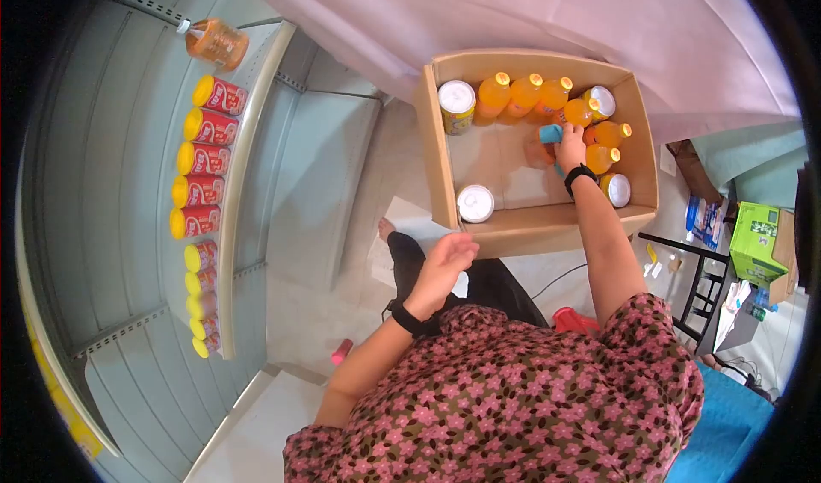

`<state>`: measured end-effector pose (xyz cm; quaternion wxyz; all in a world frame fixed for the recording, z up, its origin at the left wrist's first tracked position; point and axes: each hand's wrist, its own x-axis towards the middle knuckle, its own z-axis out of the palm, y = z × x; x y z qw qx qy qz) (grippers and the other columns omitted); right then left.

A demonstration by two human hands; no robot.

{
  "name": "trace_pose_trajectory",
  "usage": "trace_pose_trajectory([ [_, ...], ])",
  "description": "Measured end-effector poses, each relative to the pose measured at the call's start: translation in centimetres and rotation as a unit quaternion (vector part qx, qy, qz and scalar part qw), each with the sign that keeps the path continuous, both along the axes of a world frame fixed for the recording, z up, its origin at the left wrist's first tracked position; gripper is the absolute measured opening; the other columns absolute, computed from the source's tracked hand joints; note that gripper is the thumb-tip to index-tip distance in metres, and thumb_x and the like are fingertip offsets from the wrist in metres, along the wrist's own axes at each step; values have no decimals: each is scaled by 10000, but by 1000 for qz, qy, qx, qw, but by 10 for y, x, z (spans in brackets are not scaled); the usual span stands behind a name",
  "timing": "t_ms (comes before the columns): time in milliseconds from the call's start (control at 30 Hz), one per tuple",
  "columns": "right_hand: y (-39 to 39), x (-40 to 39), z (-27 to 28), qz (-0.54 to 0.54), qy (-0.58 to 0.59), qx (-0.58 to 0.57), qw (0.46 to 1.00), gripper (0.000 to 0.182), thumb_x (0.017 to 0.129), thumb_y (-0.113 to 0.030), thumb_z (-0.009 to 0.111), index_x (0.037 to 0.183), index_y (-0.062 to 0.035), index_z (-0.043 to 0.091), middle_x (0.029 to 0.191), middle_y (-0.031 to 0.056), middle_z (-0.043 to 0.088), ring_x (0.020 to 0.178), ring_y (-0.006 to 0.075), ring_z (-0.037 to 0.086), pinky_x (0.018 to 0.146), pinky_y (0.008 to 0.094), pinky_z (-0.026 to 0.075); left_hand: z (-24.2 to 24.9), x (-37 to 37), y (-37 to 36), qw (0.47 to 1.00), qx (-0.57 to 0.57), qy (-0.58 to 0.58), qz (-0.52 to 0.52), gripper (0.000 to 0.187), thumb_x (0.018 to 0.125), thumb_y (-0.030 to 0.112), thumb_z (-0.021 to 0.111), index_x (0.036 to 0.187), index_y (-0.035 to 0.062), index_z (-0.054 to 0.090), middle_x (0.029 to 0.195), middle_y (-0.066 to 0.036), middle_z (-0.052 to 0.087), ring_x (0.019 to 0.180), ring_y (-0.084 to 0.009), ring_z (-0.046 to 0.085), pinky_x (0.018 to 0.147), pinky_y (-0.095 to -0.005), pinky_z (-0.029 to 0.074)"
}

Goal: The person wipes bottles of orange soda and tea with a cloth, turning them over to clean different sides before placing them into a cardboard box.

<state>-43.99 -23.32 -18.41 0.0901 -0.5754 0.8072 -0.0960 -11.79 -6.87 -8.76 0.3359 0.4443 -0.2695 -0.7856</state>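
Note:
My right hand [571,149] reaches into a cardboard box [440,175], its fingers closed around a bottle with a teal cap [551,134] and a reddish-brown body. Another bit of teal shows under the palm, mostly hidden. Several orange drink bottles [523,96] stand upright along the far and right sides of the box. White-lidded cans [457,98] occupy its corners, one of them at the near left [475,203]. Outside the box's near edge, my left hand [446,267] is raised with fingers stretched out, holding nothing.
On the left, a grey shelf unit [244,166] carries a row of yellow-lidded red jars [203,156] and a large bottle [215,43]. Pink cloth [547,12] hangs behind the box. To the right are a green carton [757,243] and a black metal frame [703,286].

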Motion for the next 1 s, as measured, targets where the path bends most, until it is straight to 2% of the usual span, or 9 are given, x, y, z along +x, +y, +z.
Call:
trace_pose_trajectory([
  [233, -9, 4, -4, 6, -7, -33, 999, 320, 741, -26, 550, 1043, -43, 445, 1092, 252, 413, 864, 440, 555, 745, 476, 482, -6, 4, 2, 999, 9, -22, -24, 251, 877, 124, 517, 1110, 40, 476, 1061, -81, 554, 997, -168, 519, 870, -313, 418],
  [333, -16, 2, 6, -22, 0, 26, 999, 290, 764, -83, 546, 1040, -37, 470, 1080, 254, 444, 875, 436, 559, 753, 470, 482, -4, 2, 1, 999, -2, -11, -33, 244, 880, 123, 511, 1106, 39, 474, 1059, -82, 557, 992, -167, 522, 867, -312, 420],
  [467, -19, -9, 45, 30, 13, 59, 998, 251, 760, -162, 568, 989, -58, 571, 959, 240, 579, 902, 388, 570, 791, 433, 477, -6, 0, 0, 999, -20, 6, -34, 249, 881, 133, 511, 1108, 39, 472, 1051, -79, 564, 992, -165, 523, 861, -310, 422],
  [533, -10, 6, 88, 73, -197, 77, 975, 265, 793, -174, 573, 1026, -47, 581, 974, 178, 614, 895, 315, 600, 786, 390, 485, -3, 0, -5, 998, -23, 4, -50, 264, 881, 144, 511, 1118, 37, 464, 1047, -80, 563, 991, -166, 523, 866, -310, 418],
  [667, 45, 81, 192, 74, -671, 107, 730, 340, 887, -180, 513, 1174, 1, 486, 1062, 55, 587, 963, 167, 563, 859, 326, 452, 19, 5, -17, 998, -53, 17, -1, 278, 885, 166, 516, 1125, 38, 459, 1059, -80, 553, 994, -164, 519, 870, -307, 413],
  [800, 98, 143, 212, 111, -716, 133, 676, 397, 893, -190, 510, 1237, -10, 425, 1164, 75, 536, 1053, 184, 527, 913, 343, 424, 42, 21, -30, 980, -73, 133, 125, 269, 894, 191, 521, 1116, 52, 460, 1060, -69, 541, 993, -140, 503, 855, -287, 408],
  [867, 119, 172, 202, 76, -773, 128, 616, 439, 892, -255, 513, 1243, -10, 414, 1200, 86, 514, 1088, 198, 505, 934, 368, 408, 47, 38, -37, 975, -139, 112, 129, 224, 888, 154, 529, 1082, 54, 480, 975, -43, 552, 913, -106, 510, 804, -247, 415],
  [900, 124, 191, 201, 55, -813, 132, 564, 453, 893, -288, 504, 1242, -14, 414, 1217, 88, 501, 1106, 205, 490, 953, 379, 387, 50, 47, -41, 969, -164, 74, 169, 113, 873, 87, 539, 976, 50, 513, 860, 21, 532, 787, -34, 480, 668, -176, 398],
  [1000, 134, 253, 186, -27, -882, 136, 450, 473, 914, -372, 433, 1266, -60, 381, 1260, 79, 465, 1165, 238, 433, 1012, 406, 309, 52, 91, -48, 965, -147, 51, 210, 55, 878, 57, 517, 932, 51, 522, 815, 28, 541, 763, -36, 492, 653, -178, 404],
])
